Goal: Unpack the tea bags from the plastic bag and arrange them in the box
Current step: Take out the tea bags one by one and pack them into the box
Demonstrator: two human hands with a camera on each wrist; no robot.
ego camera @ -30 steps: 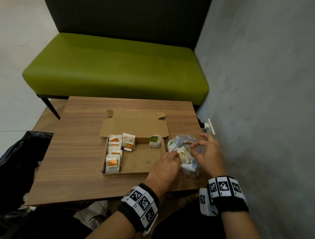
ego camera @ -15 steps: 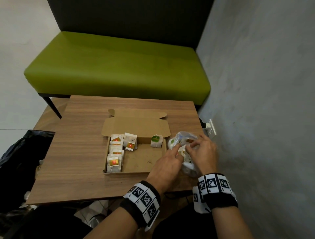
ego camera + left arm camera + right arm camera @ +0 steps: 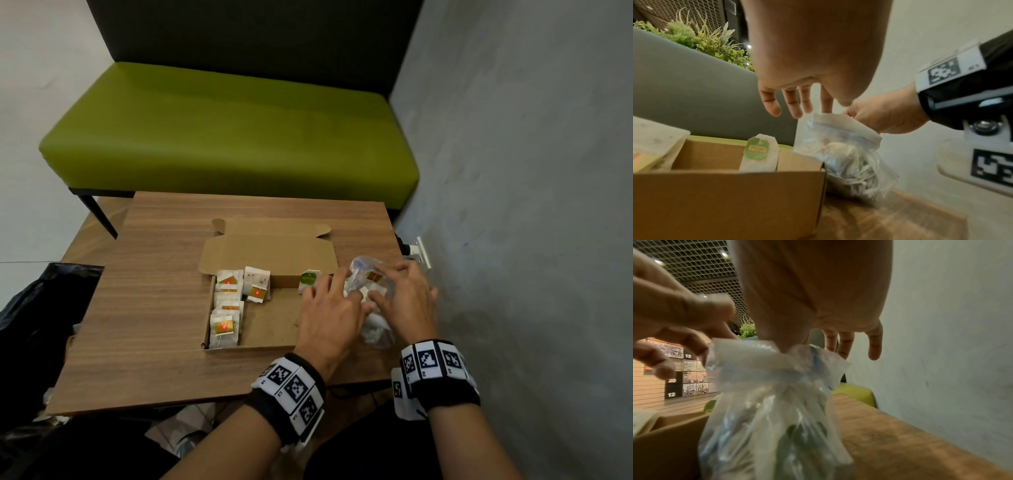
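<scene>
An open cardboard box (image 3: 270, 325) lies on the wooden table (image 3: 150, 308). Several tea bags (image 3: 226, 308) with orange tags stand along its left side. One green-tagged tea bag (image 3: 308, 279) (image 3: 758, 151) leans in its far right corner. A clear plastic bag (image 3: 375, 330) (image 3: 849, 155) (image 3: 766, 418) with more tea bags stands just right of the box (image 3: 725, 194). My left hand (image 3: 330, 308) (image 3: 674, 321) pinches the bag's rim on the left, its other fingers (image 3: 797, 105) spread above the mouth. My right hand (image 3: 407, 301) (image 3: 885, 116) pinches the rim on the right with its thumb.
A grey wall (image 3: 531, 205) runs close along the table's right edge, with a socket (image 3: 422, 251) near the bag. A green bench (image 3: 233, 130) stands behind the table. A black bag (image 3: 37, 308) sits at the table's left.
Both hands have shifted forward and closed in on the bag's mouth. The left hand now reaches over the box's right corner. The tea bags in the box have not moved.
</scene>
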